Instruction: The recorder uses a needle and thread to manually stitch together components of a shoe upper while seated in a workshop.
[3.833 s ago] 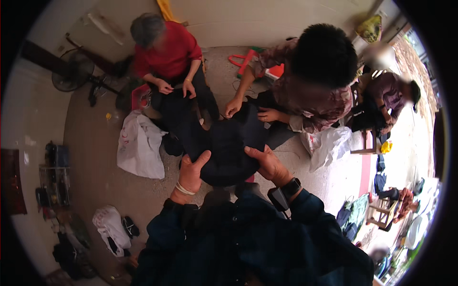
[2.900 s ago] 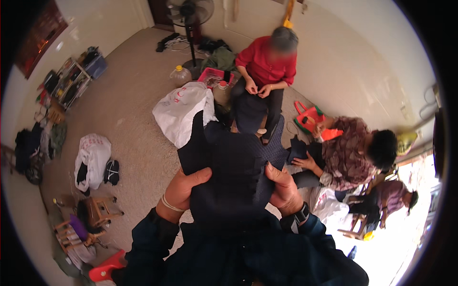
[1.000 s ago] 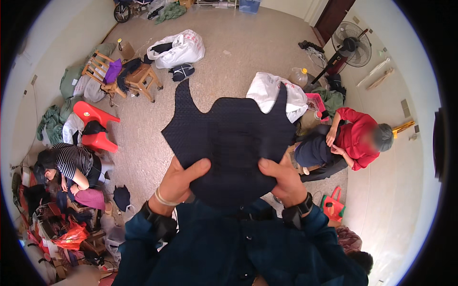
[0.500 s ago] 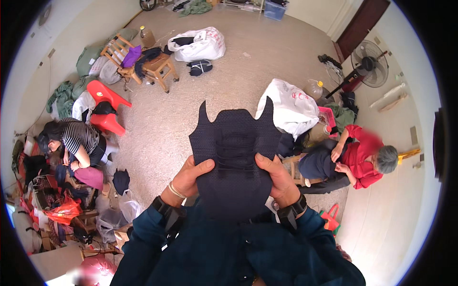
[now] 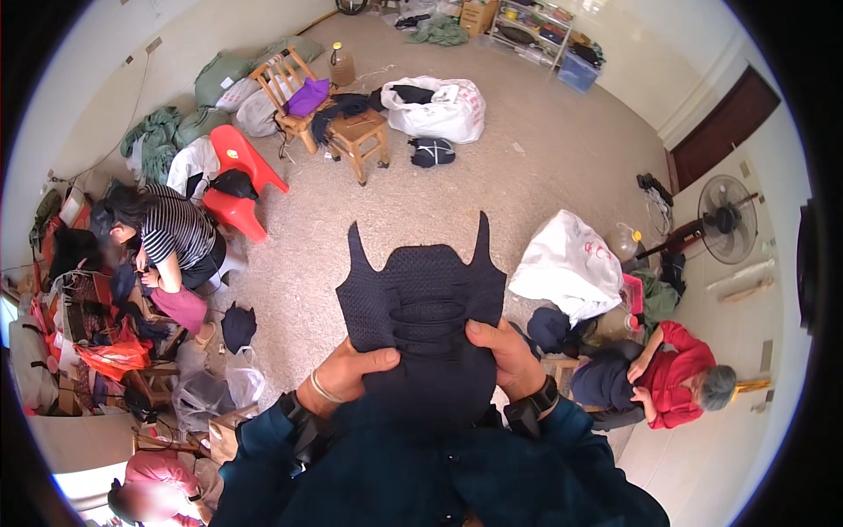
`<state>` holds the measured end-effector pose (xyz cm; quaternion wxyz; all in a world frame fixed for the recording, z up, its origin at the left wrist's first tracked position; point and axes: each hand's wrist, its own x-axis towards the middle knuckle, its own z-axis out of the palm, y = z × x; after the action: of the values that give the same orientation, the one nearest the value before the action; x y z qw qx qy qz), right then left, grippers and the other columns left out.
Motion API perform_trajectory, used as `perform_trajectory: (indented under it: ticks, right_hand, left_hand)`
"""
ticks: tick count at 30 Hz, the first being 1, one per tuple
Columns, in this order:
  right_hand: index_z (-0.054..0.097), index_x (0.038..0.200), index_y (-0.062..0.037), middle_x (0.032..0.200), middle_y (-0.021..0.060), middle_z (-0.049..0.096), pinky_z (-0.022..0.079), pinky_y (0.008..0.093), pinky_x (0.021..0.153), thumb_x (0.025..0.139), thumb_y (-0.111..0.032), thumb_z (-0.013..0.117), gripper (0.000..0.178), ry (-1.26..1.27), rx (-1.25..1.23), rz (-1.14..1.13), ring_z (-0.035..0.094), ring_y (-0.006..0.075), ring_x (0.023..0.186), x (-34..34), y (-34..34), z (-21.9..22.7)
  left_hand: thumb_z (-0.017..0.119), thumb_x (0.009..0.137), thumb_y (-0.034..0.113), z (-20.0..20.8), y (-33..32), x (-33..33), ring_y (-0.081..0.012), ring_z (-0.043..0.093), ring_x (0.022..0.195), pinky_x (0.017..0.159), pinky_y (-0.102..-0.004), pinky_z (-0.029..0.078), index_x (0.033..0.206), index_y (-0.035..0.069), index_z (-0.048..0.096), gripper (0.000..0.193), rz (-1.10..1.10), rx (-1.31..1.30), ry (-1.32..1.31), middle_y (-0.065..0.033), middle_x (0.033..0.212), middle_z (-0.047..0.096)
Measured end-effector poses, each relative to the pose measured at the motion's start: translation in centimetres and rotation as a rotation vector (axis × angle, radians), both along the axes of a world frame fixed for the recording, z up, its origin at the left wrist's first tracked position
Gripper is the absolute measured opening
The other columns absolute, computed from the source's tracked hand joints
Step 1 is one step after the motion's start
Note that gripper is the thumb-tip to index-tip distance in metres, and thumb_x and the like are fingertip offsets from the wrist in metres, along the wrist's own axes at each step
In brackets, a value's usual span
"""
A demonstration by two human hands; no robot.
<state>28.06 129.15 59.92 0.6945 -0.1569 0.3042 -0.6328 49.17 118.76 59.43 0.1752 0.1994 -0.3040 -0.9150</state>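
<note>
Both hands, left hand (image 5: 356,367) and right hand (image 5: 507,353), pinching the lower edge of a dark navy knitted fabric piece with two pointed tabs (image 5: 423,307), held spread at chest height above the speckled beige floor (image 5: 421,193). Seemingly mid-inspection, thumbs on top; turning or smoothing likely needs a steady two-sided grip.

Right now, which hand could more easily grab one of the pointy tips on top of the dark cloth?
Probably the right hand. It grips the dark knitted piece higher up its edge, nearer the right tip, than the left hand is to its tip.
</note>
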Motion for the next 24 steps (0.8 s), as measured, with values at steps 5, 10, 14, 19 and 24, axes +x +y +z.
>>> perform_trajectory:
  ticks: [5,10,14,19,24]
  right_hand:
    - [0.042,0.142,-0.0012,0.136,0.0121,0.055,0.047,0.0389,0.104,0.094,-0.015,0.064,0.055,-0.312,0.041,0.081,0.058,0.0253,0.120,3.0,-9.9,-0.9]
    - [0.042,0.141,0.0004,0.136,0.0127,0.055,0.047,0.0393,0.104,0.094,-0.019,0.065,0.056,-0.209,0.037,0.169,0.057,0.0249,0.120,3.3,-18.4,-1.9]
    - [0.043,0.141,0.0010,0.135,0.0139,0.056,0.047,0.0393,0.104,0.094,-0.021,0.065,0.056,-0.135,0.060,0.140,0.058,0.0251,0.119,2.0,-22.8,-1.9]
    - [0.045,0.139,0.0019,0.131,0.0142,0.059,0.048,0.0385,0.103,0.095,-0.014,0.061,0.049,0.054,0.037,0.253,0.061,0.0243,0.117,0.7,-27.7,-2.2]
    - [0.052,0.132,0.0023,0.126,0.0133,0.063,0.049,0.0382,0.101,0.096,-0.008,0.058,0.038,0.141,0.028,0.310,0.062,0.0238,0.114,-2.9,-35.0,-2.5]
  left_hand:
    - [0.069,0.085,0.007,-0.6,-7.2,2.6,-0.0294,0.049,0.129,0.112,-0.0406,0.035,0.145,-0.003,0.036,0.069,0.058,0.222,0.166,-0.0148,0.142,0.050]
    - [0.070,0.086,0.007,-1.8,-14.0,4.1,-0.0277,0.052,0.125,0.108,-0.0397,0.040,0.143,-0.002,0.040,0.066,0.220,0.044,0.033,-0.0138,0.137,0.054]
    - [0.072,0.086,0.006,-2.8,-19.0,4.5,-0.0250,0.055,0.121,0.104,-0.0383,0.043,0.139,0.000,0.046,0.059,0.323,-0.034,-0.038,-0.0123,0.132,0.058]
    - [0.074,0.087,0.009,-4.3,-24.0,3.5,-0.0227,0.057,0.118,0.101,-0.0369,0.046,0.137,0.002,0.049,0.057,0.415,-0.130,-0.072,-0.0101,0.130,0.059]
    - [0.073,0.087,0.008,-5.0,-29.5,0.4,-0.0223,0.057,0.118,0.102,-0.0363,0.045,0.138,0.002,0.047,0.057,0.531,-0.130,-0.111,-0.0099,0.132,0.058]
